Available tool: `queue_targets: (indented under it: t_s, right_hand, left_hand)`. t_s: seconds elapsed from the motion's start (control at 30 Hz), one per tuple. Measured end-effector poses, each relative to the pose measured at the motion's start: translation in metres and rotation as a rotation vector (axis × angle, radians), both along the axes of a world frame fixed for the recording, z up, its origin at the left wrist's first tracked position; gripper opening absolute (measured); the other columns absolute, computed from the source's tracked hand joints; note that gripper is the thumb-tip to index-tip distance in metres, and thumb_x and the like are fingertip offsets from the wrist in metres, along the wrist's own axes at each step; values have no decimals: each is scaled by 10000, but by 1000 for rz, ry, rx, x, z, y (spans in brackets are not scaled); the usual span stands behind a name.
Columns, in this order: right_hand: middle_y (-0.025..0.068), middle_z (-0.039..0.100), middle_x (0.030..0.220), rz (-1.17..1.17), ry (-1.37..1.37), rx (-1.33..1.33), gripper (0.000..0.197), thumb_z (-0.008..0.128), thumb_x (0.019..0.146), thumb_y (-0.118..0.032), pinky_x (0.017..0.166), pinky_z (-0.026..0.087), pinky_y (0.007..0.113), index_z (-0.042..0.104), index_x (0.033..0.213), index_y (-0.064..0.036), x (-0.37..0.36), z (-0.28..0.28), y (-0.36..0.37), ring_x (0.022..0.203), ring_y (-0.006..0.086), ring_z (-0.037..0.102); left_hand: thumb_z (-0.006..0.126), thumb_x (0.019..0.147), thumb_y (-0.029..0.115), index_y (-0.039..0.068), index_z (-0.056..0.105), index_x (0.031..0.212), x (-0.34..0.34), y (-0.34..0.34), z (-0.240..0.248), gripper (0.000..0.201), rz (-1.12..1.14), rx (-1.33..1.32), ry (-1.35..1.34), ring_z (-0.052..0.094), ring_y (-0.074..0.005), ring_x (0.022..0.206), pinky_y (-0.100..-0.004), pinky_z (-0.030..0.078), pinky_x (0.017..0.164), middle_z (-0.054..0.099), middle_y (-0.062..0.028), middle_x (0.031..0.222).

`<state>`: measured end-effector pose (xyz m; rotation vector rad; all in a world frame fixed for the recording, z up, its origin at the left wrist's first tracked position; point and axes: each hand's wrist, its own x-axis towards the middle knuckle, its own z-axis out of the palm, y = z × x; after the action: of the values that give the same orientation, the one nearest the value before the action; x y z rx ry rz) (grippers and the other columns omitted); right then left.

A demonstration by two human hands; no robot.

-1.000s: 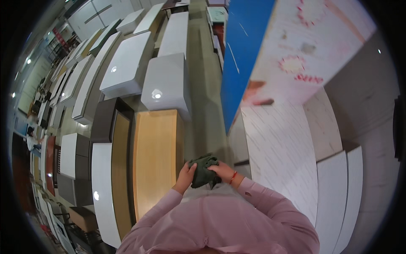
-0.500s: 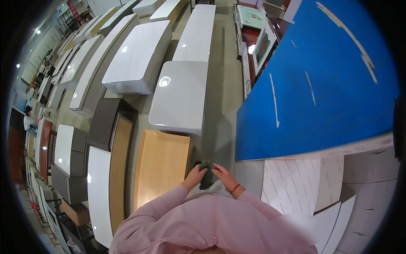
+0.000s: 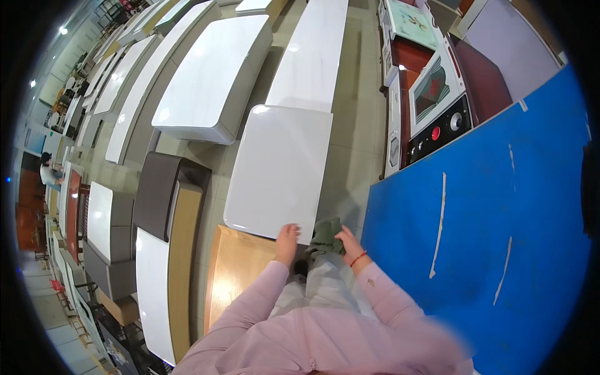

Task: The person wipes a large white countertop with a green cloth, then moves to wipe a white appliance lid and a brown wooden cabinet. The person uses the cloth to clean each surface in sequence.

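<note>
A dark green cloth [image 3: 325, 235] hangs bunched in front of my body, with my right hand [image 3: 349, 245] closed on its right side. A red band circles that wrist. My left hand [image 3: 287, 244] is apart from the cloth, its fingers loosely bent and holding nothing. It is seen against the near edge of a glossy white tabletop [image 3: 281, 169] with rounded corners; whether it touches that top I cannot tell. Below and left of it lies a light wood tabletop [image 3: 237, 269].
Rows of tables and cabinets fill the left, among them a dark brown piece [image 3: 156, 194] and a long white top [image 3: 152, 294]. A large blue panel [image 3: 475, 225] blocks the right. Beyond it stands a cabinet with a knobbed front [image 3: 437, 128]. A person [image 3: 50, 172] is far left.
I have moved forward toward the white tabletop. The green cloth, earlier at my left hand, is now in my right. My hands are farther apart.
</note>
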<state>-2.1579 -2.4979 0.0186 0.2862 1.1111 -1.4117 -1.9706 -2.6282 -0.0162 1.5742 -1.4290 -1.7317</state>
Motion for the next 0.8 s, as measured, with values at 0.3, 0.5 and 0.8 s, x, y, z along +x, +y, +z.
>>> queue_targets:
  t_s: [0.3, 0.5, 0.8]
  right_hand:
    - [196, 497, 1446, 336, 1486, -153, 679, 602, 776, -26, 1134, 373, 431, 498, 1445, -79, -41, -20, -155, 1322, 386, 472]
    - [188, 330, 1570, 989, 1608, 41, 712, 769, 808, -324, 1183, 240, 578, 504, 1442, -138, 27, -61, -144, 1448, 442, 287]
    - [224, 324, 1581, 676, 1917, 119, 796, 743, 834, -437, 1181, 212, 617, 452, 1485, -83, -37, -119, -299, 1442, 458, 298]
  left_hand:
    - [546, 1005, 243, -32, 401, 1454, 25, -97, -66, 546, 148, -474, -1067, 341, -360, 1455, -484, 265, 1202, 348, -225, 1572]
    - [453, 1060, 367, 33, 266, 1568, 5, -131, -91, 637, 213, -212, -1223, 205, -295, 1533, -480, 179, 1241, 211, -134, 1662]
    - [430, 1049, 372, 53, 211, 1597, 5, -130, -101, 670, 260, -232, -1314, 145, -264, 1554, -456, 117, 1258, 160, -100, 1689]
